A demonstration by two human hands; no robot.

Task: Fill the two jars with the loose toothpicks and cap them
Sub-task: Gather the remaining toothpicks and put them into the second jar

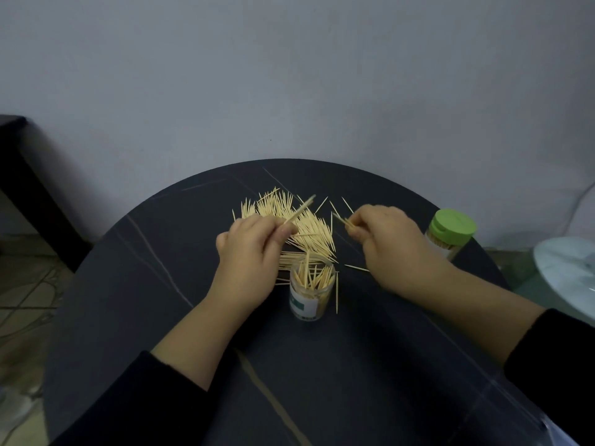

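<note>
Your left hand (249, 252) pinches a toothpick bundle (299, 212) and your right hand (389, 239) a few toothpicks (343, 220), fingers (273, 233) curled, over the loose pile (309, 228). The open jar (311, 294) stands between your hands; the capped jar (450, 233) sits at the surface (161, 284) edge, right.

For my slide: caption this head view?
Left hand and right hand pinch toothpicks by the pile; open jar part filled, second jar capped.

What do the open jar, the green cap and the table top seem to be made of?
Open jar: probably clear plastic, perhaps glass; the toothpicks inside show through its wall. Green cap: likely moulded plastic, smooth and even in colour, with a flip-lid seam. Table top: dark matte stone or a stone-look slab, judging by its thin pale veins.
</note>
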